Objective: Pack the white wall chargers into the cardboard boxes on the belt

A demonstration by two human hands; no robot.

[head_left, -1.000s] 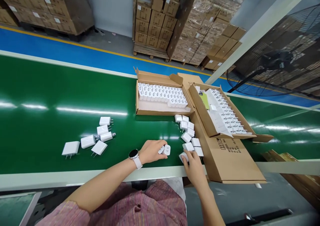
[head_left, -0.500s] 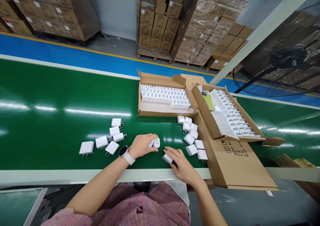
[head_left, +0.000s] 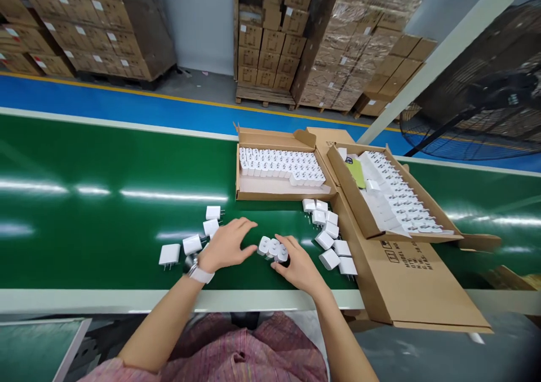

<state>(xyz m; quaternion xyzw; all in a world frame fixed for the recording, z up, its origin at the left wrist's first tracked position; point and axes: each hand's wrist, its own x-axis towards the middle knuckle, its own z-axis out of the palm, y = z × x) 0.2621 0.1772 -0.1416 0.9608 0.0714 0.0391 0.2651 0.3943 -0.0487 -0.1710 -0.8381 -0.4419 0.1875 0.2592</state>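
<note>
Three white plug chargers (head_left: 273, 248) stand side by side in a short row on the green belt, sockets facing up. My right hand (head_left: 301, 268) has its thumb and fingers closed around the rightmost charger of that row. My left hand (head_left: 228, 244) is open just left of the row, thumb and fingers apart, holding nothing. Under and beside my left wrist lie several loose chargers, among them one charger (head_left: 169, 254) with its prongs down; some are partly hidden by the hand and watch. Another loose group of chargers (head_left: 324, 239) lies to the right of my right hand.
Beyond my hands sits an open cardboard box (head_left: 287, 197) partly filled with rows of chargers. A second charger box (head_left: 355, 213), holding a green item, rests tilted on a flattened carton (head_left: 431, 300). A fan (head_left: 473, 111) and a white post (head_left: 448, 61) stand at right.
My left hand has let go of the chargers it held and drawn back left, opening. My right hand has brought its charger upright against them, making a row of three. The view has shifted slightly.
</note>
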